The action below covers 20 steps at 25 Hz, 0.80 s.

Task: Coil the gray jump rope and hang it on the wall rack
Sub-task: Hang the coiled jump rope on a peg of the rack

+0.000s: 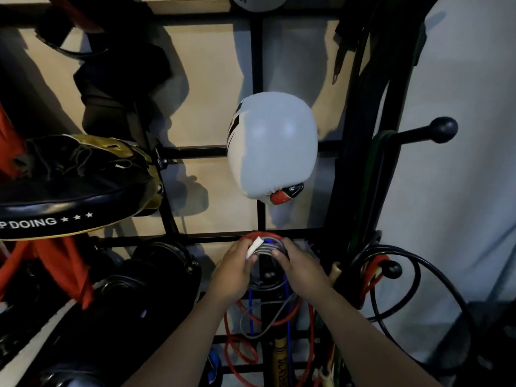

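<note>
Both hands' fingers clamp gray jump rope (265, 251) coils; loops dangle below.

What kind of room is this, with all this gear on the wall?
Most likely a boxing gym's storage corner. A white padded boxing glove hangs on a black metal wall rack, a black-and-gold punch mitt sits left, and coiled jump ropes hang below.

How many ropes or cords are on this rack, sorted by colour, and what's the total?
Going by what shows; the tangle below the hands may hide more.
Gray jump rope, coiled, held by the left hand and right hand: 1
Red rope: 1
Blue cord: 1
Black cable: 1
Total: 4
</note>
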Tool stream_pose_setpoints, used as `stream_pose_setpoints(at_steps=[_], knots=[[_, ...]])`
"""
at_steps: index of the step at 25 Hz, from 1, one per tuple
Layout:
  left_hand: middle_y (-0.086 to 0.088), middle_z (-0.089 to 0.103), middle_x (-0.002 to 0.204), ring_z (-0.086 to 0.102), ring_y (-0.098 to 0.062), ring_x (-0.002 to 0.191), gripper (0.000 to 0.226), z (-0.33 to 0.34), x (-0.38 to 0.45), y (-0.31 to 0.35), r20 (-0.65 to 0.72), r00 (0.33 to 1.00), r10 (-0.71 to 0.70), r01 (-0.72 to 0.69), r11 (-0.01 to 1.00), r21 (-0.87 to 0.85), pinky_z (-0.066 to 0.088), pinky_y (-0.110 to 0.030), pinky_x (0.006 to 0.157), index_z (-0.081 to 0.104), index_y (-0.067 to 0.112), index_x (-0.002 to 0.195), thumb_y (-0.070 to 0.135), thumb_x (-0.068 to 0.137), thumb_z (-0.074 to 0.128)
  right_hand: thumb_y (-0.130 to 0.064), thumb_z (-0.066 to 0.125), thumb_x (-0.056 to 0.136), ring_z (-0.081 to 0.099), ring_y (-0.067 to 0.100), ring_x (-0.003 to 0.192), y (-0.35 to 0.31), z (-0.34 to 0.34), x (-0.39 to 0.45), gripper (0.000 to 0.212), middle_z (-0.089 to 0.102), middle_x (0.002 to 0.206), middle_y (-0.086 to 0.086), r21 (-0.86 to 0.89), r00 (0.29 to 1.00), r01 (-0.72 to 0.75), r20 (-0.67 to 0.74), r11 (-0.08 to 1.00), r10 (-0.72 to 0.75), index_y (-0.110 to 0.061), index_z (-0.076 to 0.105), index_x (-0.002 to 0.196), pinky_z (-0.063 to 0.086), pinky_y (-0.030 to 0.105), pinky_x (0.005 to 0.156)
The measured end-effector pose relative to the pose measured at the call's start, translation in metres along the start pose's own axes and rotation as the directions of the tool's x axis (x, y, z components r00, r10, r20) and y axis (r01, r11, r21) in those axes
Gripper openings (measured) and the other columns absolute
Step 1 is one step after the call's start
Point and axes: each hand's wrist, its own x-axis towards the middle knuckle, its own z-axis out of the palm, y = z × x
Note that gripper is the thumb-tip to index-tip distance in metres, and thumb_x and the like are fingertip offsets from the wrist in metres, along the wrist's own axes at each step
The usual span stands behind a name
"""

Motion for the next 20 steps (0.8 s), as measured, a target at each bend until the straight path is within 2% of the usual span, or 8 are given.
stream_pose_setpoints(at_steps=[3, 7, 12, 14, 16, 18, 20], knots=[[0.005, 0.051, 0.114, 0.056, -0.024, 0.111, 0.026, 0.004, 0.011, -0.009, 0.024, 1.000, 0.010, -0.011, 0.999, 0.032, 0.047, -0.050, 0.095, 0.052, 0.026, 0.131, 0.028, 0.105, 0.050, -0.046, 0.038, 0.108, 0.062, 0.033, 0.113, 0.002, 0.008, 0.013, 0.034, 0.069, 0.120, 0.011, -0.075, 1.000, 0.001, -0.008, 0.997, -0.002, -0.020, 0.053, 0.123, 0.042, 0.038, 0.080], [0.008, 0.051, 0.119, 0.056, -0.020, 0.115, 0.035, 0.013, 0.016, -0.025, 0.045, 0.998, 0.037, -0.038, 0.999, 0.000, 0.049, -0.049, 0.097, 0.044, 0.042, 0.130, 0.030, 0.099, 0.055, -0.041, 0.038, 0.109, 0.057, 0.037, 0.118, 0.010, 0.019, 0.024, 0.035, 0.063, 0.120, 0.018, -0.096, 0.999, -0.002, 0.032, 0.995, 0.005, -0.012, 0.054, 0.121, 0.043, 0.042, 0.092], [0.005, 0.050, 0.131, 0.055, -0.017, 0.126, 0.050, 0.011, 0.020, -0.029, 0.086, 0.996, 0.015, -0.007, 0.996, -0.092, 0.047, -0.044, 0.108, 0.047, 0.036, 0.136, 0.027, 0.093, 0.070, -0.029, 0.056, 0.099, 0.053, 0.033, 0.125, 0.011, 0.011, 0.026, 0.037, 0.061, 0.125, 0.010, -0.012, 0.998, -0.002, 0.060, 1.000, 0.002, -0.021, 0.057, 0.135, 0.040, 0.044, 0.108], [0.001, 0.047, 0.133, 0.055, -0.019, 0.129, 0.056, 0.007, 0.023, -0.028, 0.103, 0.994, 0.021, -0.008, 0.992, -0.129, 0.047, -0.043, 0.111, 0.048, 0.034, 0.137, 0.021, 0.090, 0.074, -0.023, 0.060, 0.091, 0.050, 0.032, 0.128, 0.007, 0.004, 0.023, 0.049, 0.060, 0.126, 0.006, -0.023, 0.997, 0.012, 0.077, 1.000, -0.010, -0.028, 0.054, 0.140, 0.031, 0.047, 0.116], [-0.005, 0.048, 0.132, 0.057, -0.022, 0.127, 0.057, 0.002, 0.024, -0.025, 0.114, 0.993, 0.029, -0.018, 0.995, -0.098, 0.046, -0.038, 0.111, 0.051, 0.024, 0.139, 0.013, 0.089, 0.075, -0.021, 0.061, 0.089, 0.046, 0.030, 0.135, 0.001, -0.001, 0.020, 0.057, 0.059, 0.130, 0.004, -0.056, 0.997, 0.026, 0.076, 0.998, -0.022, -0.030, 0.051, 0.144, 0.012, 0.047, 0.125], [-0.009, 0.051, 0.130, 0.057, -0.024, 0.125, 0.054, -0.002, 0.025, -0.022, 0.102, 0.994, 0.046, -0.040, 0.998, -0.055, 0.045, -0.030, 0.108, 0.055, 0.016, 0.138, 0.005, 0.088, 0.074, -0.022, 0.062, 0.088, 0.038, 0.028, 0.143, -0.004, -0.004, 0.017, 0.061, 0.057, 0.137, 0.003, -0.073, 0.997, 0.044, 0.060, 0.996, -0.039, -0.032, 0.048, 0.147, -0.002, 0.044, 0.126], [-0.008, 0.052, 0.130, 0.056, -0.022, 0.125, 0.053, -0.005, 0.025, -0.020, 0.090, 0.994, 0.056, -0.053, 0.998, -0.042, 0.041, -0.021, 0.104, 0.057, 0.014, 0.137, 0.003, 0.088, 0.073, -0.022, 0.061, 0.088, 0.027, 0.025, 0.152, -0.007, -0.007, 0.015, 0.064, 0.052, 0.149, 0.002, -0.070, 0.997, 0.062, 0.043, 0.996, -0.059, -0.035, 0.047, 0.149, -0.007, 0.044, 0.127]])
